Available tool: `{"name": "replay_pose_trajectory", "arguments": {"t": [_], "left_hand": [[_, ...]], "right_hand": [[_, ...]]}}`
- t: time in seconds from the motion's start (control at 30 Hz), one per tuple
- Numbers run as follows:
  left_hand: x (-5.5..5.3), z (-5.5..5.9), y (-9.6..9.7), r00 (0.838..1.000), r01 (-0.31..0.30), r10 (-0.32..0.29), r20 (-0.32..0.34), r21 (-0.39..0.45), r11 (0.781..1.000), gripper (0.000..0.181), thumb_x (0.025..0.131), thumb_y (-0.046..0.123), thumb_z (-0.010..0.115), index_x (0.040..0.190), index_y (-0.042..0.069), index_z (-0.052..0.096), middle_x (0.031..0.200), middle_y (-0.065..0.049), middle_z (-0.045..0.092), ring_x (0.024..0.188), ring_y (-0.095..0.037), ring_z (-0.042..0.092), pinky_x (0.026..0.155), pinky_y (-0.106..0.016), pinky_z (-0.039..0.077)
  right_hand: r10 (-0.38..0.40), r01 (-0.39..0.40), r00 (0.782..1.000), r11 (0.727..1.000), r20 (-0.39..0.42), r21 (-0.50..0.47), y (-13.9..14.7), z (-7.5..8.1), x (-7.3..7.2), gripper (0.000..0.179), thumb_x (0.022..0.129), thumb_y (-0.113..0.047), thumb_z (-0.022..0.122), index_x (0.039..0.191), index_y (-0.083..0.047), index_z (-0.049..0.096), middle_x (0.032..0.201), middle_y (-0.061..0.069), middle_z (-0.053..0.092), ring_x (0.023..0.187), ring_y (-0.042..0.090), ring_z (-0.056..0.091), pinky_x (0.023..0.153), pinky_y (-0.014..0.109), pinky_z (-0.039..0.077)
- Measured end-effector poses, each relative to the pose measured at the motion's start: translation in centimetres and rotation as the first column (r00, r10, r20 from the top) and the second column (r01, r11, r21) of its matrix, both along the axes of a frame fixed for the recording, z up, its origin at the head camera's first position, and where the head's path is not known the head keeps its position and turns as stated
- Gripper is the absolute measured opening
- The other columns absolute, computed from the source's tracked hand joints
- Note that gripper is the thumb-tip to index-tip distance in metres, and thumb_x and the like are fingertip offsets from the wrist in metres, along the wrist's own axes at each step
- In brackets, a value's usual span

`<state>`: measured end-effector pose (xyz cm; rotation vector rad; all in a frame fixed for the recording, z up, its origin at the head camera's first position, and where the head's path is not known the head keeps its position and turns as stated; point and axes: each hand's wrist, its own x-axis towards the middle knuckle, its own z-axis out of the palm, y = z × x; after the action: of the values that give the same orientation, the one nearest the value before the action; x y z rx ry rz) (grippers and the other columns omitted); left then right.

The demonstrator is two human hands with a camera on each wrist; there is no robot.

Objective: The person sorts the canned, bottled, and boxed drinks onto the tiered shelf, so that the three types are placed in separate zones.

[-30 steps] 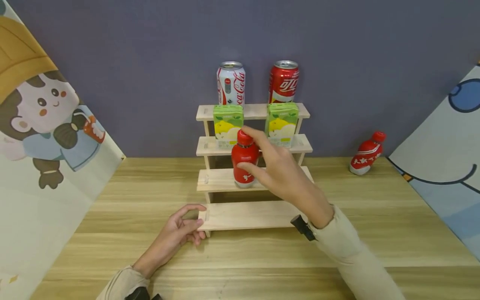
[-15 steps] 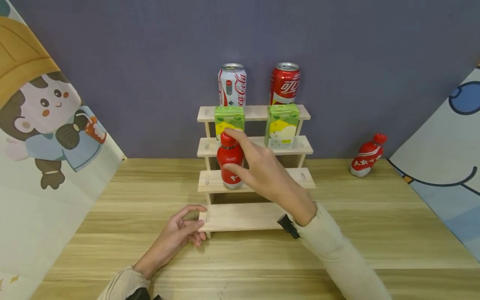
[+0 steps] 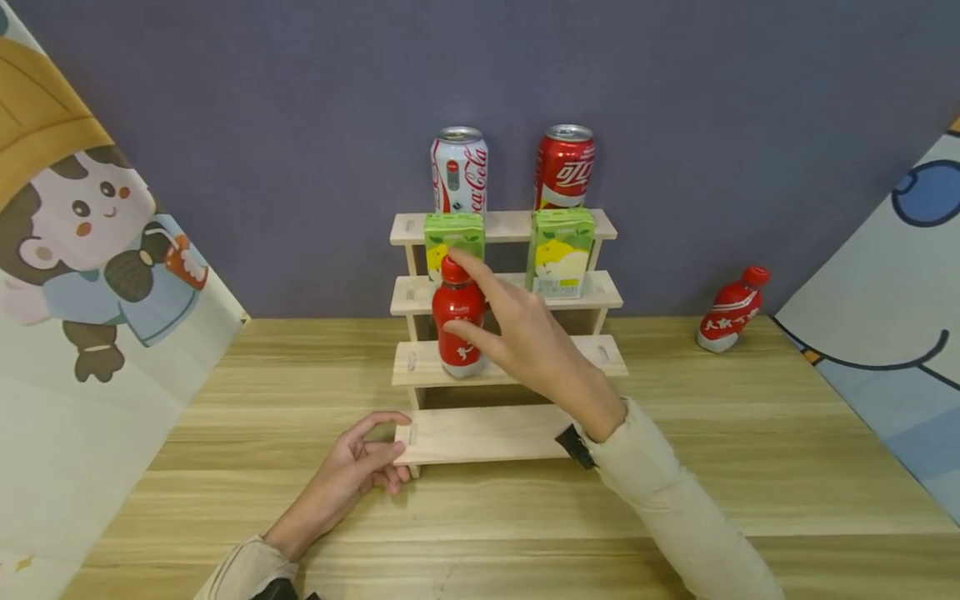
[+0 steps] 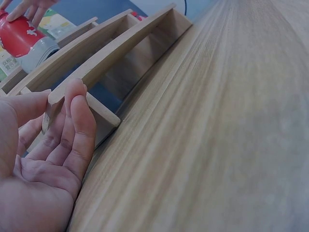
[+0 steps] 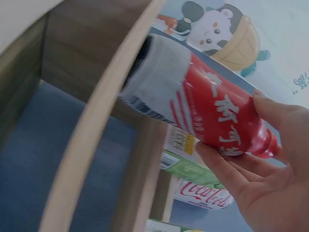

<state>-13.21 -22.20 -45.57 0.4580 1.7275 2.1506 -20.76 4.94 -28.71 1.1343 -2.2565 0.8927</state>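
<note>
A red bottle (image 3: 457, 307) with a white base stands upright at the left part of the second step from the bottom of a wooden stepped rack (image 3: 487, 435). My right hand (image 3: 528, 337) grips it from the right, thumb in front and index finger up by the cap. In the right wrist view the bottle (image 5: 212, 101) shows white lettering, with its base at the board's edge. My left hand (image 3: 358, 460) pinches the left end of the lowest step. The left wrist view shows thumb and fingers of this hand (image 4: 53, 159) around the board's corner.
Two green juice cartons (image 3: 562, 254) stand on the step above, the left one partly behind the bottle. A white can (image 3: 460, 175) and a red can (image 3: 565, 171) are on the top step. Another red bottle (image 3: 732, 310) leans against the back wall at right.
My right hand has moved left along the second step with the red bottle, then stayed nearly still over the last half second. The left hand keeps its hold on the lowest step.
</note>
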Motion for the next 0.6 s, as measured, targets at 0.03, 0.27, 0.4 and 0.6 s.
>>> {"name": "replay_pose_trajectory", "arguments": {"t": [0.03, 0.27, 0.4, 0.6], "left_hand": [[0.0, 0.0, 0.0, 1.000, -0.001, 0.001, 0.003, -0.002, 1.000, 0.043, 0.103, 0.007, 0.052, 0.143, 0.001, 0.037, 0.081, -0.009, 0.074, 0.066, -0.015, 0.066, 0.062, -0.027, 0.058], [0.0, 0.2, 0.0, 1.000, -0.003, 0.003, 0.010, -0.006, 1.000, 0.043, 0.103, 0.007, 0.051, 0.143, 0.000, 0.037, 0.081, -0.008, 0.074, 0.066, -0.014, 0.066, 0.062, -0.027, 0.058], [0.0, 0.2, 0.0, 1.000, 0.001, -0.001, 0.012, 0.001, 1.000, 0.043, 0.103, 0.006, 0.051, 0.143, 0.000, 0.036, 0.081, -0.008, 0.073, 0.066, -0.014, 0.066, 0.062, -0.026, 0.058], [0.0, 0.0, 0.0, 1.000, 0.009, -0.009, 0.000, 0.016, 1.000, 0.042, 0.103, 0.005, 0.051, 0.143, 0.000, 0.037, 0.082, -0.009, 0.073, 0.066, -0.015, 0.066, 0.062, -0.027, 0.058]], "right_hand": [[0.001, -0.001, 1.000, 1.000, 0.005, -0.006, 0.0, -0.1, -0.1, 0.081, 0.090, -0.023, 0.076, 0.156, -0.017, 0.028, 0.132, 0.010, 0.062, 0.110, 0.018, 0.064, 0.091, 0.032, 0.057], [-0.008, 0.008, 0.999, 1.000, 0.032, -0.008, 0.1, -0.9, -0.1, 0.089, 0.093, -0.026, 0.071, 0.160, -0.019, 0.014, 0.143, 0.012, 0.054, 0.119, 0.020, 0.061, 0.095, 0.035, 0.055], [-0.009, 0.009, 0.999, 1.000, 0.036, 0.003, 0.3, -1.2, 0.1, 0.094, 0.094, -0.024, 0.071, 0.161, -0.015, 0.006, 0.145, 0.015, 0.052, 0.115, 0.022, 0.063, 0.092, 0.036, 0.057], [-0.050, 0.048, 0.998, 0.998, 0.037, 0.048, 0.9, -1.9, 0.5, 0.092, 0.095, -0.024, 0.070, 0.160, -0.010, 0.007, 0.152, 0.017, 0.043, 0.119, 0.027, 0.062, 0.090, 0.037, 0.057]]}}
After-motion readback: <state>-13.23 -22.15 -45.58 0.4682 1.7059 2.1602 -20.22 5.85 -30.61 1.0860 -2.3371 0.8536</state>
